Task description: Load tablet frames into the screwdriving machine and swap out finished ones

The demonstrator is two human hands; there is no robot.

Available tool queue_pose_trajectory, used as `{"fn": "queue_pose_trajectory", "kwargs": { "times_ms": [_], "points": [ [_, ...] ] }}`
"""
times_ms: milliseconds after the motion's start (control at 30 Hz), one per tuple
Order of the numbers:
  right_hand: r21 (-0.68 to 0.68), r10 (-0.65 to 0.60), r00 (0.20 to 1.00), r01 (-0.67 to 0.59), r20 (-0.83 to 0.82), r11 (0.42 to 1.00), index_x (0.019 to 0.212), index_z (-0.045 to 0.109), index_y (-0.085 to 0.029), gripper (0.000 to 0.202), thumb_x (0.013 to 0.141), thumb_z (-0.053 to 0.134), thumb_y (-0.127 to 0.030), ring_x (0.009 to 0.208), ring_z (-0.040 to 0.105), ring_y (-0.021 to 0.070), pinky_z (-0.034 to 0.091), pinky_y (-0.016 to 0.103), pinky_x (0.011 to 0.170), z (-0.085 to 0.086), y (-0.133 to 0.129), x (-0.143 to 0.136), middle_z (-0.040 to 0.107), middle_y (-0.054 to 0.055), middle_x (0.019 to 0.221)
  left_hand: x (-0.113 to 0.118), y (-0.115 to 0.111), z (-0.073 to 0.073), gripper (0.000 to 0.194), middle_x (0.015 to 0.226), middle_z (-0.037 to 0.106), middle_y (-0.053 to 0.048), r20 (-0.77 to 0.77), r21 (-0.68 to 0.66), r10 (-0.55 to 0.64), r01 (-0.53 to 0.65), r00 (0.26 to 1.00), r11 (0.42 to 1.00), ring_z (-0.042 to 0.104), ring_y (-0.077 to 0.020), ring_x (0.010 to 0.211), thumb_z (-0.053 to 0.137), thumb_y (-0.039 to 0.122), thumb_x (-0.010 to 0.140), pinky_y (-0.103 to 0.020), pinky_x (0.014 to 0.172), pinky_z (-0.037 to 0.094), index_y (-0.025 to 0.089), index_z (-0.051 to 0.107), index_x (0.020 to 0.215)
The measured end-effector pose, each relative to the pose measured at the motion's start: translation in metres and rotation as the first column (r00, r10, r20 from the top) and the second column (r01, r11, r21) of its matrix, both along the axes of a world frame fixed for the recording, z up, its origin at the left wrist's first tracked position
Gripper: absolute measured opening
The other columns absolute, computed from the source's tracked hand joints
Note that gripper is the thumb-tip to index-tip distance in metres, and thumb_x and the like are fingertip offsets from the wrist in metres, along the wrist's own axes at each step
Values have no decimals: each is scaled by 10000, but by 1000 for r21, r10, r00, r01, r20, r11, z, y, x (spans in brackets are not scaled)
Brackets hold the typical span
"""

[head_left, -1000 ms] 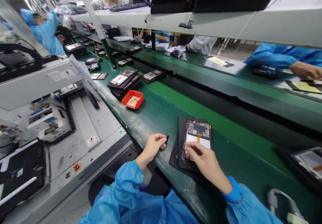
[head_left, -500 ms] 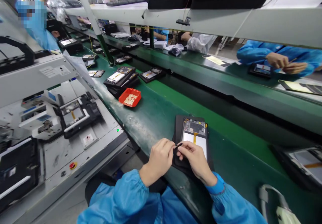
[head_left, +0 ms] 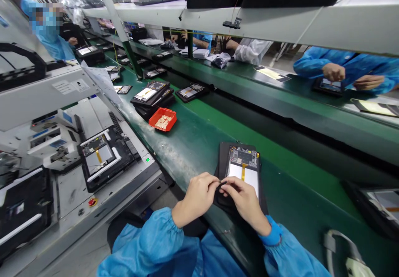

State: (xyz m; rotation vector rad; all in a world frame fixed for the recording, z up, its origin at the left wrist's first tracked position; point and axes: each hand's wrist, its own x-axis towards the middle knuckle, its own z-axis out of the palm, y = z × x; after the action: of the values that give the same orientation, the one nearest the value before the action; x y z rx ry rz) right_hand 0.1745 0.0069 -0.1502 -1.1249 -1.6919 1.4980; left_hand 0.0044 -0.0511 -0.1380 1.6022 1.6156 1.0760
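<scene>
A small black part (head_left: pixel 222 183), thin and dark, too small to make out in detail, was pinched between the fingertips of both hands. The left hand (head_left: pixel 196 198) was closed narrow on its left end, and the right hand (head_left: pixel 243 200) was closed narrow on its right end, the two hands touching at the fingertips. The part was held just above the near left corner of an opened tablet with a white battery panel, an orange ribbon strip and a dark circuit board (head_left: pixel 243 169), which lay in a flat black rectangular tray (head_left: pixel 223 160) on the green conveyor belt (head_left: pixel 199 144).

The tray sat close to the near edge of the belt, its near end hidden under the hands. Bare green belt lay open to the left and beyond the tray, as far as a small red plastic bin of pale parts (head_left: pixel 162 119) well apart up the line. To the left, past the belt's edge, a grey machine bed (head_left: pixel 131 185) held another opened tablet in a black fixture (head_left: pixel 102 156).

The tablet's long axis ran away from the person, circuit board at the far end. The small part lay crosswise to it, roughly left to right between the hands.
</scene>
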Motion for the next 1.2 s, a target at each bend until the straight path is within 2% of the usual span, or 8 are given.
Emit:
{"fn": "queue_pose_trajectory", "kwargs": {
  "times_ms": [233,633,700,767,833,900,1033,1200],
  "points": [
    [126,64,992,-78,112,989,924,698,-225,178,925,617,-384,741,647,184,526,292,703,-1,-1,5,704,31,865,1,1,3,291,919,700,-71,-111,-35,-46,42,993,998,640,-211,846,439,222,976,-315,789,457,221,730,975],
    [48,42,996,-45,77,998,911,684,-211,301,860,668,-507,643,648,186,563,298,630,4,7,-3,697,49,802,-2,9,-1,207,849,677,-43,-96,3,39,-39,995,999,607,-188,782,477,170,928,-297,767,443,219,667,865],
    [1,30,998,-30,49,1000,946,684,-210,338,845,677,-533,704,695,212,595,310,668,4,12,2,722,74,856,-22,24,-1,197,820,688,-32,-113,31,118,-115,987,993,609,-174,746,494,144,897,-282,754,450,217,664,829],
    [-59,15,1000,-14,23,998,958,679,-208,371,822,697,-553,803,728,252,621,332,726,4,19,11,738,102,910,-60,49,2,204,826,710,-32,-189,40,270,-267,944,963,627,-167,753,491,143,893,-265,753,457,210,673,831],
    [-74,-27,999,30,34,997,926,674,-211,394,779,731,-572,802,737,272,631,337,712,3,27,27,741,108,884,-112,78,9,220,887,734,-49,-355,27,456,-478,816,878,654,-172,807,471,172,922,-258,774,461,197,688,894],
    [-25,-94,991,97,97,995,886,673,-222,395,745,753,-582,686,719,252,617,311,619,3,34,46,728,87,791,-166,108,17,243,968,742,-101,-518,-6,544,-638,661,770,669,-214,898,458,217,948,-294,831,459,175,697,950],
    [134,-209,952,182,224,974,857,699,-235,327,775,735,-549,559,623,196,540,288,530,6,32,86,676,43,686,-233,156,19,230,1012,720,-219,-585,-91,512,-678,629,729,655,-300,992,514,251,922,-362,858,460,107,693,913],
    [357,-223,919,99,325,929,819,732,-239,221,878,677,-445,781,656,227,533,325,714,10,8,111,707,67,864,-252,183,-11,149,1017,712,-206,-603,-152,450,-649,659,746,628,-300,1010,623,191,824,-380,893,449,73,687,889]
  ]
}}
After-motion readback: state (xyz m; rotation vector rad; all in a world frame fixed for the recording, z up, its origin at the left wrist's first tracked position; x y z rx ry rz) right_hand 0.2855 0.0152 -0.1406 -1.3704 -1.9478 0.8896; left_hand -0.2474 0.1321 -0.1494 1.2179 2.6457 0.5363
